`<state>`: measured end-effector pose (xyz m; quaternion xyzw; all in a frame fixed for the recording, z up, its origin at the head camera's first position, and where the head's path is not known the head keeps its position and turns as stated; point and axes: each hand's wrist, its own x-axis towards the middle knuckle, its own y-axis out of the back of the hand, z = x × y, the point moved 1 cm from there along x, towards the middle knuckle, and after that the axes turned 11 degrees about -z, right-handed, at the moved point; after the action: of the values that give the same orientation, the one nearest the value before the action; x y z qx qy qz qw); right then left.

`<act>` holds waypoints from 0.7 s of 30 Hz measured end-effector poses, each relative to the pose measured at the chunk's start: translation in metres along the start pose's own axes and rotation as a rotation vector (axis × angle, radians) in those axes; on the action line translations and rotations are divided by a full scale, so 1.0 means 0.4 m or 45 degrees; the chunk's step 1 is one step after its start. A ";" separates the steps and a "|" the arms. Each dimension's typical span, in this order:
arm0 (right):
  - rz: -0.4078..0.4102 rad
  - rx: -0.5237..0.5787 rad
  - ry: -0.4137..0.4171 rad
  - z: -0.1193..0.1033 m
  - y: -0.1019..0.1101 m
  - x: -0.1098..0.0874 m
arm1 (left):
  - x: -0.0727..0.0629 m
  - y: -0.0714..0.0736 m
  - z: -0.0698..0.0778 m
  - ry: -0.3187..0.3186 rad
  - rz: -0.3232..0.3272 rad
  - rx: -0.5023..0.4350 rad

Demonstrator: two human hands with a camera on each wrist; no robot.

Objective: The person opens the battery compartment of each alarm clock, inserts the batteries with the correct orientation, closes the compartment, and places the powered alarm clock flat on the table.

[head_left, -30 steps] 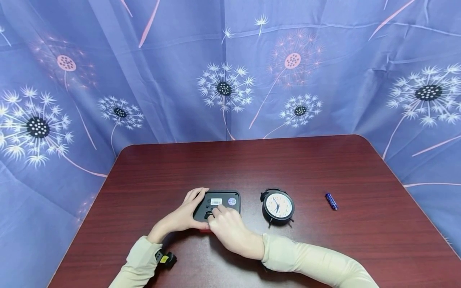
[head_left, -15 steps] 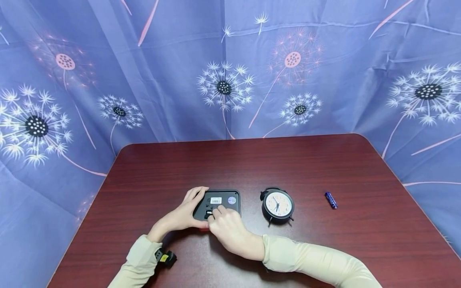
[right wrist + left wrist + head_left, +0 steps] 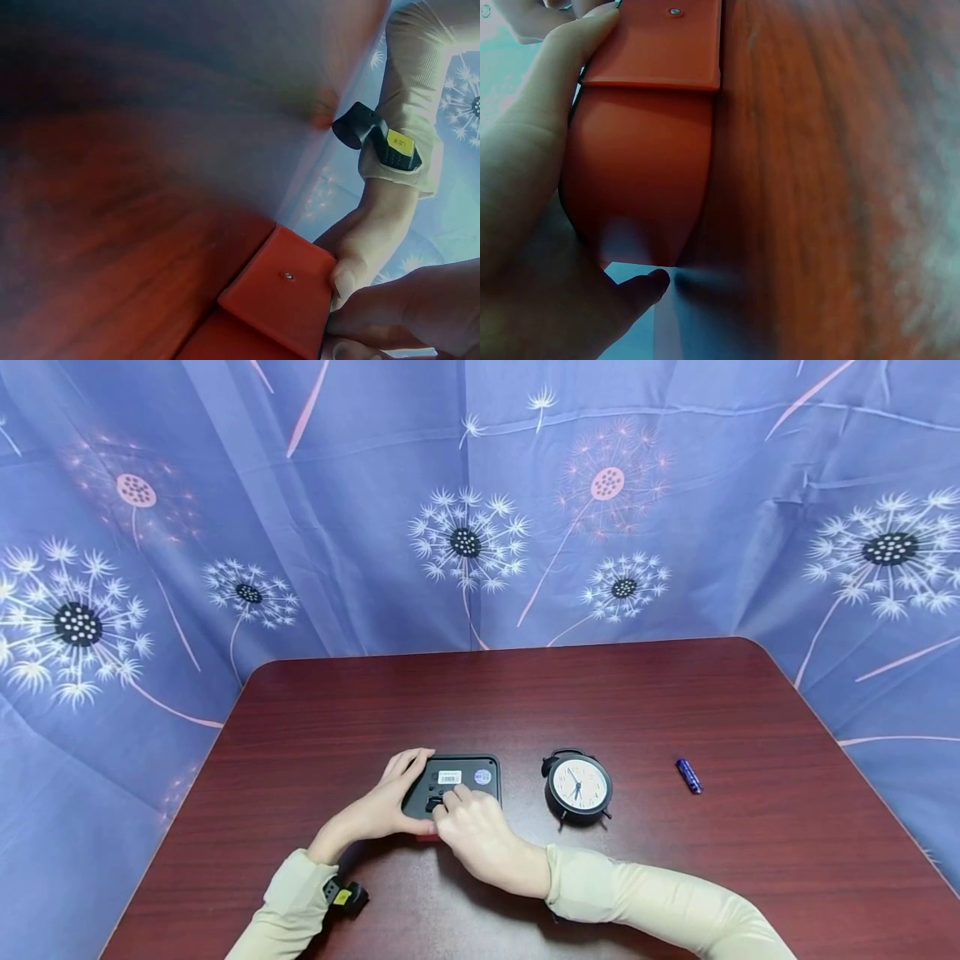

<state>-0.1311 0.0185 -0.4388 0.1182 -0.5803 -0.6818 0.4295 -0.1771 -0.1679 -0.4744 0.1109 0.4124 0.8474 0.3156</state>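
Note:
A squarish device (image 3: 468,766), clock-like with a black back and orange-red sides, lies back up on the table. Its back carries a barcode label, a round purple sticker, small knobs and a dark recess. My left hand (image 3: 386,802) grips its left side, thumb along the near edge, fingers at the far edge. In the left wrist view that thumb lies along the red case (image 3: 645,157). My right hand (image 3: 480,831) bends over the near part of the back, curled fingers right at the recess. I cannot tell whether it pinches something small there.
To the right stands a round black alarm clock (image 3: 579,787) with a white dial. Farther right lies a blue battery (image 3: 689,776). A blue dandelion-print curtain (image 3: 360,510) hangs behind the dark red wooden table (image 3: 525,693). A black wrist camera (image 3: 352,900) sits on my left wrist.
A bright patch in the recess beside the right fingers showed half a second ago and now looks dark. Both hands stay in nearly the same place on the device.

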 end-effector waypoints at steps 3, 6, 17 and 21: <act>-0.004 0.008 0.000 0.001 -0.001 0.001 | 0.000 0.000 0.002 0.012 -0.005 -0.005; 0.000 0.016 -0.003 0.002 -0.002 0.001 | 0.000 0.000 0.004 0.013 -0.005 0.006; -0.020 0.019 -0.034 0.003 -0.008 0.005 | 0.000 -0.002 0.000 0.006 -0.005 0.004; -0.025 0.030 -0.036 0.004 -0.006 0.006 | -0.001 0.000 -0.001 0.004 -0.005 0.005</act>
<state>-0.1347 0.0180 -0.4397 0.1194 -0.5931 -0.6806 0.4132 -0.1771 -0.1683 -0.4746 0.1095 0.4147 0.8461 0.3164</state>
